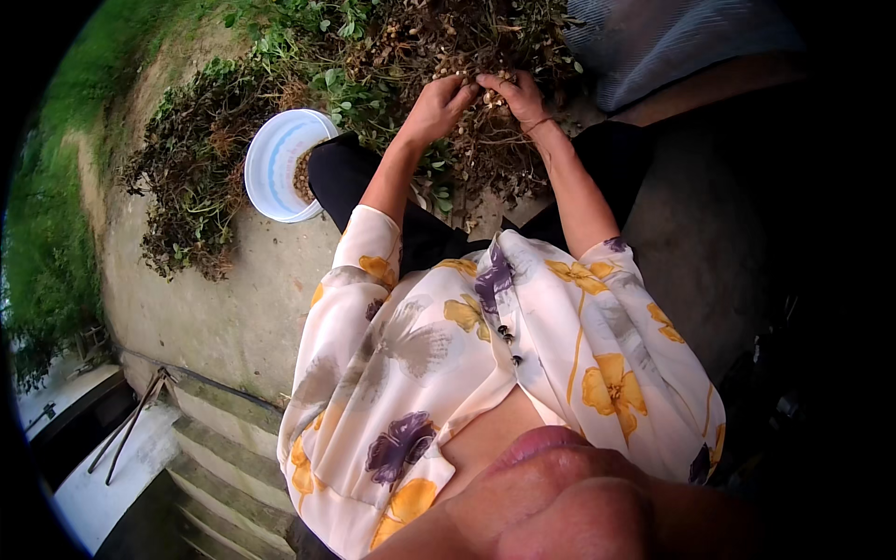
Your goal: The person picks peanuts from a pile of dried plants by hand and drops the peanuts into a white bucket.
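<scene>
My left hand (439, 108) and my right hand (519, 99) meet at a pile of uprooted peanut plants (420, 42) in front of me. The fingers of my right hand close around a clump of peanut pods (494, 99) hanging from the roots. My left hand is curled at the same clump, its thumb and fingertips pinching among the pods; exactly which pod is hidden. Tangled brown roots (493, 150) hang below both hands, between my knees. A white plastic bucket (280, 164) stands by my left knee, with loose peanuts (303, 178) in its bottom.
Another heap of peanut plants (203, 168) lies on the concrete floor (280, 266) left of the bucket. A grey woven sheet or sack (679, 42) is at the upper right. Concrete steps (224, 448) and leaning poles (136, 420) are at lower left, grass (63, 168) beyond.
</scene>
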The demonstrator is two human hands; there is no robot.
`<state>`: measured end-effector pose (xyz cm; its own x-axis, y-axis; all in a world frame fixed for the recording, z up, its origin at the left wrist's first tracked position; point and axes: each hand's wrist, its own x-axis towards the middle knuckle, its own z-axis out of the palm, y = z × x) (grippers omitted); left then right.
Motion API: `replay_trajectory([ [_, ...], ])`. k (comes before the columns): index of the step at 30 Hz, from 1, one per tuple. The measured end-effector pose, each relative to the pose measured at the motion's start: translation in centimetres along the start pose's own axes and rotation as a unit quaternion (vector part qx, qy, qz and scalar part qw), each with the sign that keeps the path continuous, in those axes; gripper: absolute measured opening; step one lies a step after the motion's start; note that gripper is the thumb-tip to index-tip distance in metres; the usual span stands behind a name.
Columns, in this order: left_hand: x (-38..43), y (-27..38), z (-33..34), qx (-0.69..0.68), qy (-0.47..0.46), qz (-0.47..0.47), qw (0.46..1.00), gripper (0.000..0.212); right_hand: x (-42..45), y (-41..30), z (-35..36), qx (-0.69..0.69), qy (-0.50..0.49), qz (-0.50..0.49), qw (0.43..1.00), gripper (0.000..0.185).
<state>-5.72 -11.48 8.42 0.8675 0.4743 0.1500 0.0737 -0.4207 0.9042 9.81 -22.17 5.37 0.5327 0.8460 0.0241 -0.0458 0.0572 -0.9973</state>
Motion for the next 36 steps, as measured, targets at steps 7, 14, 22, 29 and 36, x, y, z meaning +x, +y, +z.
replay_trajectory([
  [7,-0.4,0.6,-0.8,-0.079,-0.031,0.000,0.996,0.030,-1.1,-2.2,0.6,0.005,0.006,-0.004,1.000,0.028],
  [14,0.3,0.4,-1.0,0.008,-0.043,-0.108,0.993,0.034,0.8,0.5,-0.7,-0.154,-0.033,-0.103,0.982,0.029],
  [22,-1.0,0.9,-0.8,-0.131,-0.010,-0.009,0.991,0.033,-1.1,-2.5,0.7,0.034,-0.046,0.013,0.998,0.024],
  [29,-1.3,1.1,-1.4,-0.218,-0.055,-0.076,0.971,0.026,-1.4,-2.3,0.9,0.106,-0.032,0.118,0.987,0.027],
  [36,-1.9,2.9,-1.5,-0.276,-0.078,-0.032,0.957,0.026,-0.7,-1.8,0.8,0.141,0.040,0.196,0.969,0.031],
])
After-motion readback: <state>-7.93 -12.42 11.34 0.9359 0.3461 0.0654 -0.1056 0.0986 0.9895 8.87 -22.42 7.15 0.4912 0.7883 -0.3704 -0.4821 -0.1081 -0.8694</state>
